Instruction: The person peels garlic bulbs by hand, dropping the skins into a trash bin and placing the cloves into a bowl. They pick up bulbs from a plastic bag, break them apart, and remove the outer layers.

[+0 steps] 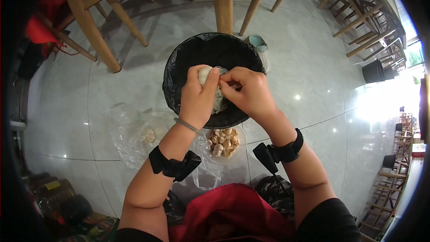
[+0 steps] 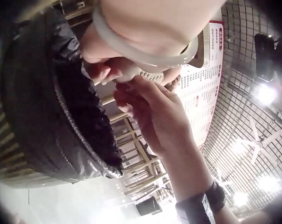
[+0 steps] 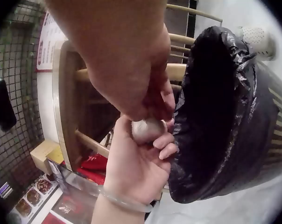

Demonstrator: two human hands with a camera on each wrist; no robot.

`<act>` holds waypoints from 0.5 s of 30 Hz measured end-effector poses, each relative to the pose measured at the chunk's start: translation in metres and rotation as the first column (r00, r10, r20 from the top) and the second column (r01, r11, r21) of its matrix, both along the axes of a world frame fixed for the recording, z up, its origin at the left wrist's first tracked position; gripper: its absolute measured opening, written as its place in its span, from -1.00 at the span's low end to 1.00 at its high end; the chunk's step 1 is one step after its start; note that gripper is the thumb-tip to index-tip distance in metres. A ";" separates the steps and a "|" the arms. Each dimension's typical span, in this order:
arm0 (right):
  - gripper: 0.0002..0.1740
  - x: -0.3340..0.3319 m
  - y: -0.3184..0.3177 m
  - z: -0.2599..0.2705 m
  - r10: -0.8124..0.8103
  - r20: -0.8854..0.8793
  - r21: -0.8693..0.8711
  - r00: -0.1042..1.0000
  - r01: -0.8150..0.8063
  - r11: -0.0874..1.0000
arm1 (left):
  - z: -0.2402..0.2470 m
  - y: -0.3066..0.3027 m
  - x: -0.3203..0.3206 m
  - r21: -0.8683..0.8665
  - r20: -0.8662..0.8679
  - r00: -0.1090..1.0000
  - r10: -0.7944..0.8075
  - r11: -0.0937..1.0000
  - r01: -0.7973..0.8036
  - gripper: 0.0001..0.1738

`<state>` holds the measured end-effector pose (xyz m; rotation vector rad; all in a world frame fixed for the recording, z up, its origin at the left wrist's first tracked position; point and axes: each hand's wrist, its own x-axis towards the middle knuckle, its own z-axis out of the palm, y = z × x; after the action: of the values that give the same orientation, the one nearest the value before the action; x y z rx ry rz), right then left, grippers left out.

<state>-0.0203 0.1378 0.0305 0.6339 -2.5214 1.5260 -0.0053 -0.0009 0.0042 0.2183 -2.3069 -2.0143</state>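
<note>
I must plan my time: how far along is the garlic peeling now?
Done: a bowl holds peeled cloves. In hand: the left hand grips a garlic bulb over the bin while the right hand pinches its skin. Remaining: more garlic lies in the plastic bag.

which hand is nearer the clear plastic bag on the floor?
Left. The left hand holds a garlic bulb over the bin, on the side toward the plastic bag; the right hand pinches at the bulb from the far side.

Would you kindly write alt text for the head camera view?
Seen from above, a left hand holds a garlic bulb over a black-lined bin while the right hand pinches its skin. A pile of cloves sits beside the bin.
</note>
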 end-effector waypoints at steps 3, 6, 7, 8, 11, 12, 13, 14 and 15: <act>-0.90 0.004 -0.006 0.001 -0.055 0.002 -0.024 0.999 0.055 0.998 | -0.003 0.002 0.002 0.004 -0.069 0.997 0.024 1.000 -0.024 -0.65; -0.89 0.007 -0.012 0.002 -0.123 0.022 -0.080 0.992 0.124 0.989 | 0.004 -0.003 0.002 -0.003 -0.107 0.994 -0.035 0.999 0.035 -0.69; -0.89 0.007 -0.015 0.002 -0.155 0.058 -0.108 0.986 0.161 0.981 | 0.003 -0.004 0.002 0.039 -0.130 0.991 -0.038 0.998 0.043 -0.71; -0.89 0.006 -0.016 0.002 -0.185 0.094 -0.136 0.978 0.197 0.971 | 0.003 -0.005 0.003 0.080 -0.153 0.987 -0.040 0.995 0.053 -0.72; -0.90 -0.003 -0.010 -0.010 -0.130 0.396 -0.354 0.909 0.281 0.892 | 0.006 -0.008 0.003 0.076 -0.309 0.946 -0.100 0.989 0.129 -0.67; -0.83 -0.003 -0.008 -0.006 -0.050 0.446 -0.419 0.894 0.257 0.871 | 0.007 -0.008 0.002 0.086 -0.333 0.934 -0.128 0.983 0.165 -0.64; -0.81 -0.003 -0.007 -0.003 -0.011 0.448 -0.452 0.894 0.237 0.860 | 0.007 -0.008 0.002 0.094 -0.358 0.921 -0.155 0.975 0.201 -0.61; -0.78 -0.003 -0.006 -0.001 0.029 0.449 -0.485 0.893 0.217 0.847 | 0.008 -0.009 0.001 0.094 -0.371 0.915 -0.159 0.974 0.207 -0.58; -0.76 -0.003 -0.006 0.000 0.068 0.449 -0.517 0.891 0.197 0.833 | 0.008 -0.010 0.000 0.094 -0.384 0.909 -0.163 0.972 0.214 -0.55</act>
<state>-0.0235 0.1316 0.0301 0.1012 -2.1264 2.4610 -0.0053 -0.0105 0.0118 -0.3698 -2.0227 -2.0760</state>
